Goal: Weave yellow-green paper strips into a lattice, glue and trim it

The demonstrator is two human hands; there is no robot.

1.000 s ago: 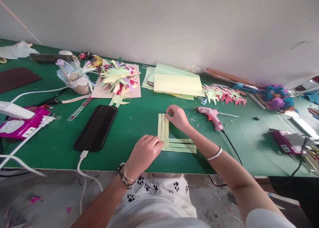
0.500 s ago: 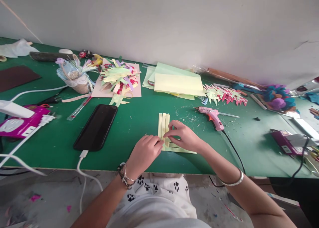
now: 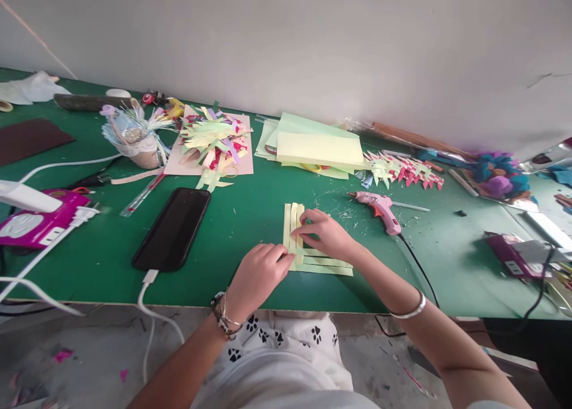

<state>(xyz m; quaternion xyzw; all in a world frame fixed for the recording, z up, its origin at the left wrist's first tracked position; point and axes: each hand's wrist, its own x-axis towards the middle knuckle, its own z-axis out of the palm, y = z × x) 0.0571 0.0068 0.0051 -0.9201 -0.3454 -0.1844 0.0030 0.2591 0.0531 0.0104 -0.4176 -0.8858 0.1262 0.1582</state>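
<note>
Pale yellow paper strips [image 3: 328, 270] lie crossed in an L on the table near its front edge, some upright and some running to the right. My left hand [image 3: 263, 273] holds the lower left corner of the strips, its thumb and fingers together there. Over the upright strips, my right hand [image 3: 327, 235] has thumb and index finger pinched at one paper strip [image 3: 294, 218]. The fingers hide part of where the strips cross. A pink glue gun [image 3: 378, 209] rests to the right of the right hand.
A black phone [image 3: 172, 230] with a white cable lies left. Behind are a pile of coloured paper strips [image 3: 217, 135], yellow and green paper sheets [image 3: 319, 149] and a woven red-and-white paper piece [image 3: 409, 172]. Purple power strips [image 3: 58, 212] stand at the left; glue threads litter the green table [image 3: 250, 206].
My right hand has shifted slightly up and left along the upright strips, baring more of the strips that run right. My left hand stays nearly in place.
</note>
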